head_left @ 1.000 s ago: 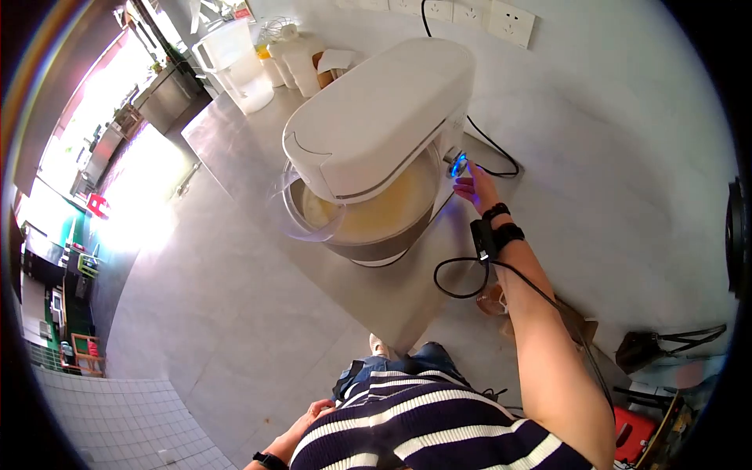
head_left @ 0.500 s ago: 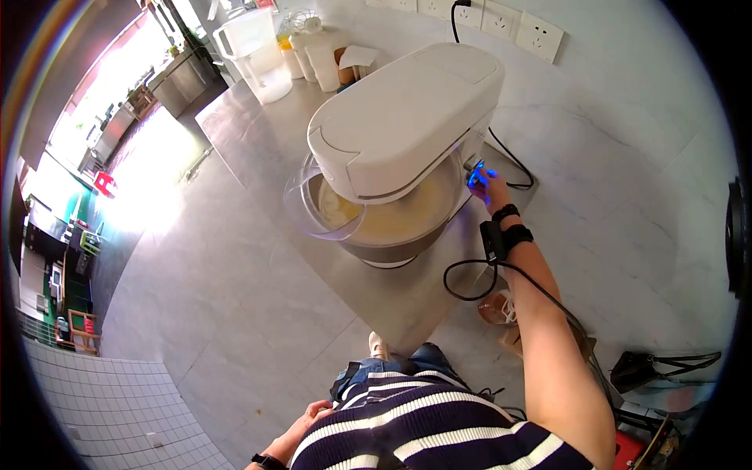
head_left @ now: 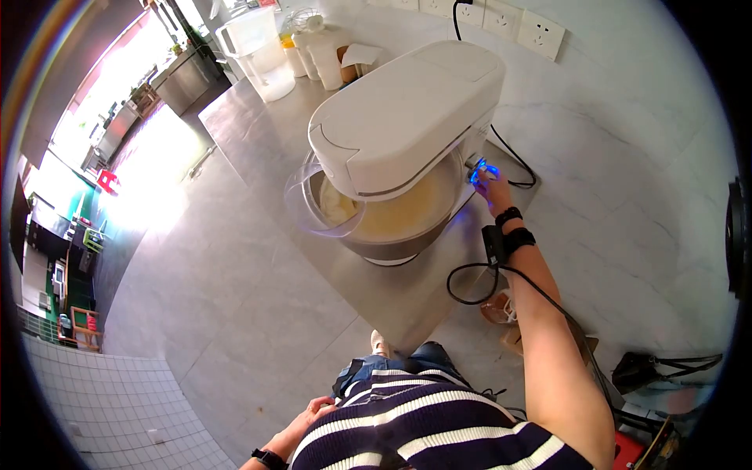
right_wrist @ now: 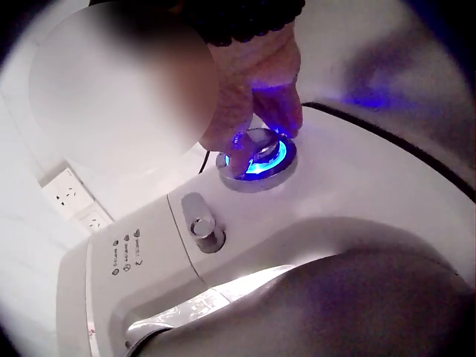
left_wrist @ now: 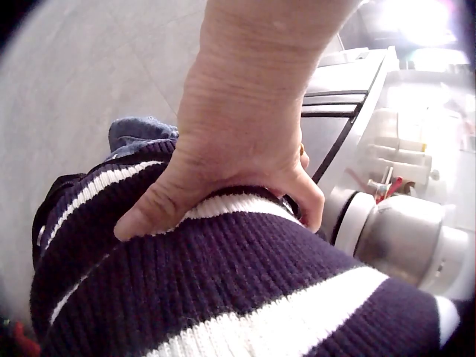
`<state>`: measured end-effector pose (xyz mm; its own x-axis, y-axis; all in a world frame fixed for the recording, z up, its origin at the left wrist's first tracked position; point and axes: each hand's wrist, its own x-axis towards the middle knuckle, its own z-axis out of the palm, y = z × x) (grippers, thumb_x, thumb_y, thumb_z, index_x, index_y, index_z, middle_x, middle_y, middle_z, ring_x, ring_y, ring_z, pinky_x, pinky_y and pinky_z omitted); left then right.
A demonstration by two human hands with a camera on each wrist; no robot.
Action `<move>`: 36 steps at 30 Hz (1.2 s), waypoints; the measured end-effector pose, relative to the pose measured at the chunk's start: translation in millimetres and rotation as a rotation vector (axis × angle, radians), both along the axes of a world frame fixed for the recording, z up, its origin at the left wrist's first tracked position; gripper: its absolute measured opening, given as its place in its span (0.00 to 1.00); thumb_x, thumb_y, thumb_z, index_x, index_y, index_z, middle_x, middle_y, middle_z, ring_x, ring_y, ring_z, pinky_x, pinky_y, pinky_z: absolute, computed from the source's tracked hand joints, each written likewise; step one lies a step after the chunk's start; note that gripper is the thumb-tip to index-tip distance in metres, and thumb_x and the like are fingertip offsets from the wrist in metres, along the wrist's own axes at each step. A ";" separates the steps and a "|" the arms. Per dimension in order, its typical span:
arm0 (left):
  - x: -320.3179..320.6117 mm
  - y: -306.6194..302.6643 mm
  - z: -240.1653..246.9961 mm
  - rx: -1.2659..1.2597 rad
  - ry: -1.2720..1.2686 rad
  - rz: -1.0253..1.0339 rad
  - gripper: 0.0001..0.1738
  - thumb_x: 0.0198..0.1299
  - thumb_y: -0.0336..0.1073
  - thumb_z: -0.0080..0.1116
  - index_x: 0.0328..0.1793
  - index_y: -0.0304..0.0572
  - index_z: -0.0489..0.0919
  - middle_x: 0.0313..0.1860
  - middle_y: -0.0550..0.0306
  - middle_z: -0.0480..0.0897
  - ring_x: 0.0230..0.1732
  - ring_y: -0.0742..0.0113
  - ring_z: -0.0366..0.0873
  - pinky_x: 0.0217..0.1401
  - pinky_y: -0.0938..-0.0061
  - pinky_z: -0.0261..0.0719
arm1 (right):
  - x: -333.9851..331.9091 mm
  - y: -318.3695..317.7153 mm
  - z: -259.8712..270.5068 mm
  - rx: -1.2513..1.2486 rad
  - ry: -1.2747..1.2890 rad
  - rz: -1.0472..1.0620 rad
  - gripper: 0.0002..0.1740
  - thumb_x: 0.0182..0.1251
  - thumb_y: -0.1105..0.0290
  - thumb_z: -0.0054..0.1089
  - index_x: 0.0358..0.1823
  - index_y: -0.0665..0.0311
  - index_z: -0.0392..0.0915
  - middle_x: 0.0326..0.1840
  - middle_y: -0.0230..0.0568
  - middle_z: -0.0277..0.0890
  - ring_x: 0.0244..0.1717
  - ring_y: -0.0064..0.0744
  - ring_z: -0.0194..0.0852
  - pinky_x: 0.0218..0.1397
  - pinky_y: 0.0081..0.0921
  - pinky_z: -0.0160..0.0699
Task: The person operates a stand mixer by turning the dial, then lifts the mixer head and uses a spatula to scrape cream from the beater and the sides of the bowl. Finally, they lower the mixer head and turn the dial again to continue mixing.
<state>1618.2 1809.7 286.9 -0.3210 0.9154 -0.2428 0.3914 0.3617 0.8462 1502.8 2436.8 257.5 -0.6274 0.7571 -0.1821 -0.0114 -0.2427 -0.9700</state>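
Note:
A white stand mixer (head_left: 407,117) stands on the steel table, its head lowered over a metal bowl (head_left: 399,239) with pale yellow contents and a clear guard. On the mixer's side is a round knob (right_wrist: 260,152) ringed in blue light. My right hand (head_left: 493,192) pinches that knob; in the right wrist view the thumb and fingers (right_wrist: 238,160) lie on either side of it. Against the striped sweater (left_wrist: 201,275) rests my left hand (left_wrist: 238,156), thumb and fingers spread on the fabric, holding no object.
A clear pitcher (head_left: 270,74), white bottles (head_left: 323,63) and a whisk stand at the table's back corner. Wall sockets (head_left: 540,35) and a black power cord (head_left: 517,157) are behind the mixer. A cable loop (head_left: 470,301) hangs below my right wrist.
The head view has shifted, so the mixer appears further right than a second ago. My right fingers have closed around the lit knob. The left hand stays on the sweater.

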 end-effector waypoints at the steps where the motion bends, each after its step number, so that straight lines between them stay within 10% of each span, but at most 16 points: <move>1: -2.0 2.4 3.7 -0.006 -0.004 -0.007 0.26 0.55 0.37 0.55 0.61 0.57 0.62 0.58 0.47 0.62 0.61 0.46 0.61 0.61 0.60 0.65 | 1.0 -1.0 -0.2 -0.005 0.000 0.003 0.21 0.60 0.64 0.59 0.52 0.65 0.68 0.38 0.39 0.74 0.32 0.25 0.72 0.39 0.24 0.76; 6: -9.4 9.0 11.3 -0.022 -0.066 0.016 0.26 0.55 0.36 0.54 0.60 0.57 0.62 0.58 0.47 0.62 0.60 0.46 0.61 0.61 0.61 0.66 | 48.1 -10.0 -31.1 0.924 -0.590 0.181 0.28 0.59 0.56 0.55 0.54 0.70 0.69 0.45 0.48 0.76 0.42 0.41 0.76 0.47 0.29 0.74; 11: -11.7 6.1 2.0 -0.040 -0.215 0.043 0.26 0.54 0.35 0.55 0.59 0.59 0.61 0.58 0.47 0.61 0.60 0.45 0.61 0.60 0.61 0.67 | 114.8 -63.2 -30.2 1.262 -0.939 0.587 0.39 0.57 0.49 0.55 0.63 0.68 0.59 0.70 0.50 0.50 0.68 0.46 0.50 0.65 0.40 0.55; 36: -25.4 13.4 2.8 0.011 0.034 -0.088 0.26 0.56 0.36 0.56 0.60 0.58 0.60 0.57 0.44 0.62 0.58 0.43 0.62 0.59 0.59 0.67 | 103.7 -76.9 -26.2 1.145 -1.118 0.570 0.45 0.54 0.47 0.58 0.68 0.63 0.50 0.74 0.40 0.41 0.73 0.39 0.39 0.66 0.46 0.52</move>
<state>1592.8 1823.1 289.7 -0.2471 0.9430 -0.2229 0.4500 0.3154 0.8355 1606.5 2360.0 231.3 -0.7998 0.5451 -0.2514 0.5834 0.8045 -0.1115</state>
